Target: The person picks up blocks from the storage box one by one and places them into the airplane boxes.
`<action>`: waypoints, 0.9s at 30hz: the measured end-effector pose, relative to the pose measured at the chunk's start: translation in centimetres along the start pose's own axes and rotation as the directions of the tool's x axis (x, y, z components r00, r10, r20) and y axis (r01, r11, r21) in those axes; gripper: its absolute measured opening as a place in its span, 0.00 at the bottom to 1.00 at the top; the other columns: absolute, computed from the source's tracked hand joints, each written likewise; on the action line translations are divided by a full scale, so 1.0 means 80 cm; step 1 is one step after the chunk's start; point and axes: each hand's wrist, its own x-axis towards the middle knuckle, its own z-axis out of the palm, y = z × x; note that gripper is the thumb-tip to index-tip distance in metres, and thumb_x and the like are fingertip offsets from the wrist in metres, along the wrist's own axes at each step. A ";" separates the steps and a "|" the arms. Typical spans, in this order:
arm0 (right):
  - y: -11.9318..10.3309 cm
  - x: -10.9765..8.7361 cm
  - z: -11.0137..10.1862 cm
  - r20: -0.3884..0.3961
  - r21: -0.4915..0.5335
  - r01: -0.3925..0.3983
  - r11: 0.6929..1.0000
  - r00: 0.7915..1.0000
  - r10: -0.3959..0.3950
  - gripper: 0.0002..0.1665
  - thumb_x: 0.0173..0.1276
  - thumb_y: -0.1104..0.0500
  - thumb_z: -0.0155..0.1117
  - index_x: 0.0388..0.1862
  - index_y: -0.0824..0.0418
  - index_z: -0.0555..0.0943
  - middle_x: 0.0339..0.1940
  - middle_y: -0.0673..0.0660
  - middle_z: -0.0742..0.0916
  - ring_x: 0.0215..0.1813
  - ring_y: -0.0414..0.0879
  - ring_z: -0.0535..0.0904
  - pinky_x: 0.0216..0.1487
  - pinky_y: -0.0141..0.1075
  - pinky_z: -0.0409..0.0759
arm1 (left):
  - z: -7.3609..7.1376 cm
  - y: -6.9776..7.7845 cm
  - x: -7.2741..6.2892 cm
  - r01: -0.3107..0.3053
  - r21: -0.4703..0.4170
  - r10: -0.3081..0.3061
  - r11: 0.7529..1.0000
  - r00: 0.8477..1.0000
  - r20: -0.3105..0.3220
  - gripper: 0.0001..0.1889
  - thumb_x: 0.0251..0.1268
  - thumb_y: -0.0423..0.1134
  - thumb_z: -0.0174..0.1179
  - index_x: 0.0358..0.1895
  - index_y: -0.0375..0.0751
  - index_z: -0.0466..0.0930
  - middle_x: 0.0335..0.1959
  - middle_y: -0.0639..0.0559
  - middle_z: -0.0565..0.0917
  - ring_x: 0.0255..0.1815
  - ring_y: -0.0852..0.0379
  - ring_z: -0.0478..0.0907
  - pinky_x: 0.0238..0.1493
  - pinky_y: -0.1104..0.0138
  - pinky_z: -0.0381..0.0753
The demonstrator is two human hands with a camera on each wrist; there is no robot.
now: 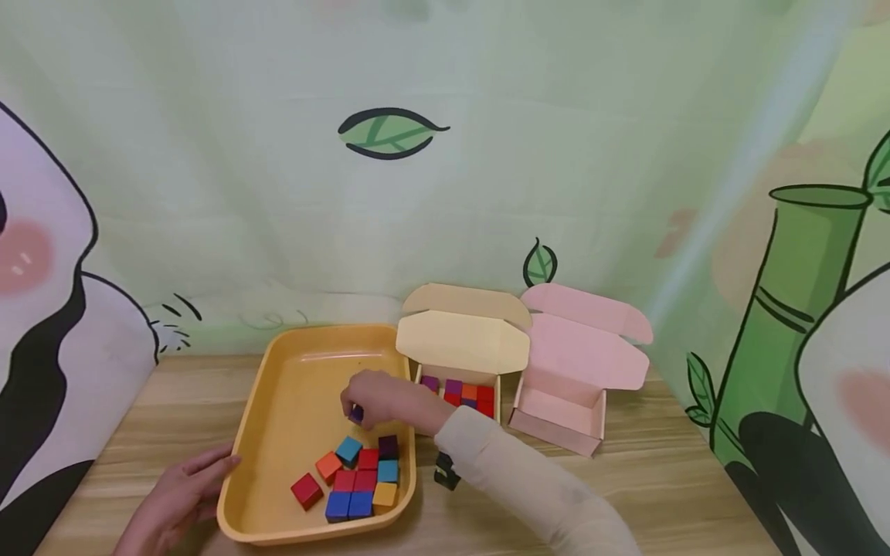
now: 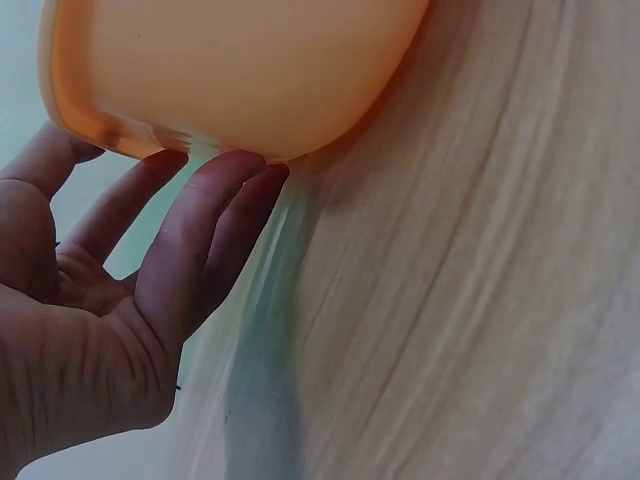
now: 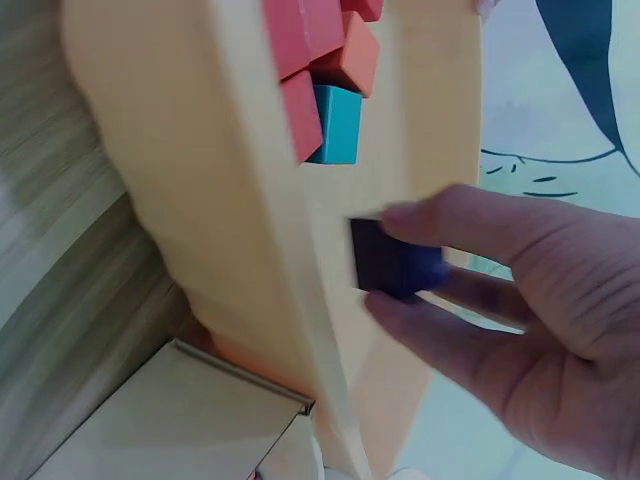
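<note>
Over the yellow-orange tray (image 1: pixel 278 401), my right hand (image 1: pixel 378 398) pinches a dark purple-blue cube (image 3: pixel 395 258) between thumb and fingers. The right wrist view shows the cube at the fingertips, inside the tray's wall. My left hand (image 1: pixel 184 494) is at the tray's left side, its lightly bent fingertips (image 2: pixel 235 165) touching the outer edge. Toward the tray's front right lie several cubes: red (image 1: pixel 307 491), orange (image 1: pixel 329 467), teal (image 1: pixel 349 450), blue (image 1: pixel 338 506), yellow (image 1: pixel 385 496) and a dark one (image 1: pixel 388 445).
Right of the tray, a cream box (image 1: pixel 462 340) with its lid up holds several purple, red and orange cubes, partly behind my right forearm. Beside it stands a pink box (image 1: pixel 556 436), lid up. A small black object (image 1: pixel 446 472) lies near my sleeve. A printed cloth (image 1: pixel 278 193) hangs behind.
</note>
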 end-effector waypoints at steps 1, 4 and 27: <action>0.000 -0.002 -0.001 -0.042 -0.040 0.013 0.999 0.999 -0.015 0.11 0.64 0.57 0.76 0.45 0.51 0.87 0.41 0.47 0.84 0.42 0.38 0.76 0.42 0.23 0.76 | 0.000 0.000 0.000 0.003 0.000 -0.003 1.000 1.000 -0.002 0.38 0.75 0.45 0.61 0.77 0.26 0.56 0.53 0.44 0.85 0.45 0.49 0.87 0.46 0.50 0.88; 0.002 -0.011 -0.005 -0.141 -0.064 0.021 0.998 0.990 -0.029 0.14 0.64 0.56 0.76 0.49 0.52 0.86 0.47 0.50 0.83 0.46 0.39 0.77 0.47 0.23 0.78 | 0.000 0.001 0.001 0.013 0.002 -0.013 1.000 1.000 -0.005 0.39 0.74 0.46 0.62 0.77 0.26 0.56 0.54 0.42 0.85 0.45 0.49 0.87 0.46 0.49 0.88; 0.077 -0.112 -0.017 -0.321 0.016 0.049 0.999 0.946 -0.041 0.16 0.66 0.61 0.72 0.53 0.56 0.87 0.53 0.54 0.84 0.48 0.43 0.80 0.51 0.30 0.83 | -0.001 -0.002 0.005 0.023 0.025 -0.023 0.999 1.000 -0.018 0.42 0.74 0.48 0.62 0.78 0.26 0.53 0.51 0.41 0.86 0.44 0.48 0.87 0.46 0.49 0.88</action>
